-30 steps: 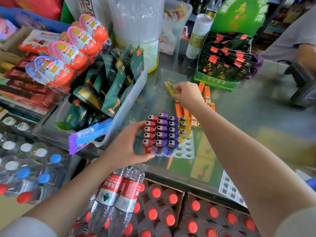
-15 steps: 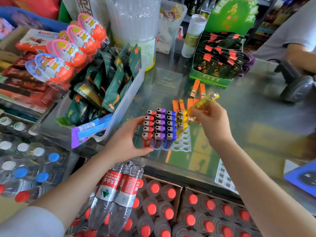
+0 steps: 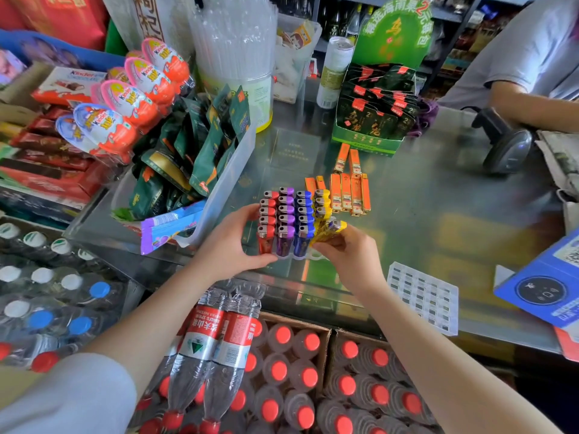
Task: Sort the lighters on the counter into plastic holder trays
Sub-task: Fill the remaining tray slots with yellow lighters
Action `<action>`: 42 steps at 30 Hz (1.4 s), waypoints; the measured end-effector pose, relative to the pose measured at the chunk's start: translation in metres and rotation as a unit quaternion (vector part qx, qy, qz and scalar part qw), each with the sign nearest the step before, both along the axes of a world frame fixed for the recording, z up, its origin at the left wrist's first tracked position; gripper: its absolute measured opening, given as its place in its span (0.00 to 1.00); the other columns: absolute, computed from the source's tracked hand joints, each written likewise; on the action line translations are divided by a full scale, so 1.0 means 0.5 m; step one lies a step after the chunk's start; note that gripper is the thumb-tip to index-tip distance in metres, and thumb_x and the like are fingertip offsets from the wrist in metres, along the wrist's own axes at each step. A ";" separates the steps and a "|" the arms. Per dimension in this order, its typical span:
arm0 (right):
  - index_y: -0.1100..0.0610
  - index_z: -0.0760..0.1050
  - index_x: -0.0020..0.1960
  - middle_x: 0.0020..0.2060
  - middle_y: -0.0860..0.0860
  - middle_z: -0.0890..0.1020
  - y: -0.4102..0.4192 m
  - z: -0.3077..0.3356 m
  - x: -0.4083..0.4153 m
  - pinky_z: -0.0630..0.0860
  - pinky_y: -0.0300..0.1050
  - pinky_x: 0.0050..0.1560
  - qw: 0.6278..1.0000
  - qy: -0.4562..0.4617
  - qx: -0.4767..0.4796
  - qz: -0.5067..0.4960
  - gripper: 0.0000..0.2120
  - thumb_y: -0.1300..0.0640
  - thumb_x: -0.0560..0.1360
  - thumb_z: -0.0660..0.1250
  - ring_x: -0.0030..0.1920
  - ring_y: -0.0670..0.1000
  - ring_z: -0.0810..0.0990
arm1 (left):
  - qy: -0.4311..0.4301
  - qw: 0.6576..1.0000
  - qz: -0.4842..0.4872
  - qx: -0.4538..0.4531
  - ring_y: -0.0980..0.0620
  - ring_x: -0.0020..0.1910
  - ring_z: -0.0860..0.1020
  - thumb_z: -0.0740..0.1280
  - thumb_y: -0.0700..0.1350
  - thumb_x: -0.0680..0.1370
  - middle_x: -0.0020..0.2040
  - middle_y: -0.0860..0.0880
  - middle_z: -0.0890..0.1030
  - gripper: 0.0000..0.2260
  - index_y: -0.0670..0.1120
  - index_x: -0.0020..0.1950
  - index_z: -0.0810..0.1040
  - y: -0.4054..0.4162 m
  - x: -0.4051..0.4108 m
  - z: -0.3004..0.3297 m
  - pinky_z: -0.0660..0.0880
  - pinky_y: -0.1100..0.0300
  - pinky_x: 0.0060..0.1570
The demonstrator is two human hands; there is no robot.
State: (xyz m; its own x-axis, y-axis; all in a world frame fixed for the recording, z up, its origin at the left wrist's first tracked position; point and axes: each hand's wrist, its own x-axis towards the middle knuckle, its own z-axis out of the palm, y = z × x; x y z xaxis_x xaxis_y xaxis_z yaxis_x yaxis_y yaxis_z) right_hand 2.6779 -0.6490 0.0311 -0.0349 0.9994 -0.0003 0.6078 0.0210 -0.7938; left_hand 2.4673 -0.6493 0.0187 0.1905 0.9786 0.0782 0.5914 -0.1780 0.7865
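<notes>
A clear plastic holder tray (image 3: pixel 316 255) stands on the glass counter, filled with rows of red, purple, blue and yellow lighters (image 3: pixel 288 214). My left hand (image 3: pixel 232 245) grips the tray's left side, thumb under its front edge. My right hand (image 3: pixel 351 255) pinches a yellow lighter (image 3: pixel 329 230), tilted, at the front of the yellow row. Several orange lighters (image 3: pixel 351 189) lie flat on the counter just behind the tray. A second, unfilled tray (image 3: pixel 423 299) lies at the counter's front edge to the right.
A clear bin of green snack packets (image 3: pixel 200 151) stands left of the tray. A green display box (image 3: pixel 372 117) sits behind the orange lighters. A barcode scanner (image 3: pixel 507 145) and another person's arm (image 3: pixel 532 111) are at the far right. Bottled water fills boxes below the counter.
My right hand picked up the yellow lighter from the back of the counter, carried it toward me and brought it down to the tray's yellow row. My left hand stayed on the tray.
</notes>
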 end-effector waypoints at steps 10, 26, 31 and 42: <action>0.60 0.79 0.47 0.32 0.47 0.72 0.004 0.012 0.012 0.57 0.30 0.27 0.982 -0.184 0.020 0.047 0.10 0.54 0.72 0.68 0.28 0.38 0.63 | 0.009 1.000 -0.002 -0.029 0.62 0.58 0.68 0.78 0.49 0.62 0.58 0.60 0.69 0.37 0.50 0.67 0.65 0.000 -0.003 0.002 0.63 0.62 0.58; 0.56 0.72 0.40 0.40 0.52 0.78 0.029 0.024 0.001 0.71 0.42 0.38 0.974 -0.211 -0.077 0.041 0.12 0.49 0.70 0.70 0.38 0.52 0.76 | 0.004 0.999 0.011 -0.049 0.62 0.58 0.68 0.79 0.48 0.60 0.59 0.58 0.70 0.39 0.51 0.66 0.63 0.002 0.000 0.000 0.64 0.63 0.57; 0.55 0.68 0.43 0.34 0.47 0.74 0.058 0.034 0.005 0.67 0.39 0.31 0.977 -0.177 -0.095 0.073 0.14 0.52 0.68 0.72 0.36 0.50 0.74 | 0.014 0.998 0.017 -0.057 0.61 0.58 0.68 0.79 0.46 0.59 0.58 0.58 0.69 0.41 0.48 0.67 0.63 0.001 0.001 0.002 0.63 0.63 0.58; 0.61 0.71 0.60 0.46 0.50 0.75 0.109 0.059 0.049 0.69 0.40 0.44 0.951 -0.196 -0.009 0.240 0.18 0.68 0.71 0.62 0.46 0.50 0.72 | 0.016 0.998 0.029 -0.048 0.61 0.56 0.71 0.79 0.48 0.59 0.55 0.60 0.73 0.37 0.58 0.61 0.63 0.000 0.002 0.003 0.66 0.63 0.55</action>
State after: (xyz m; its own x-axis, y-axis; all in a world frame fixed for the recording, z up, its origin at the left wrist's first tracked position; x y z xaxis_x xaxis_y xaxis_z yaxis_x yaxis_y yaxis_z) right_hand 2.7022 -0.5944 0.0607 -0.4800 0.8683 -0.1249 0.7815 0.3586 -0.5105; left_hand 2.4684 -0.6492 0.0204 0.1339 0.9907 -0.0225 0.6242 -0.0667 0.7784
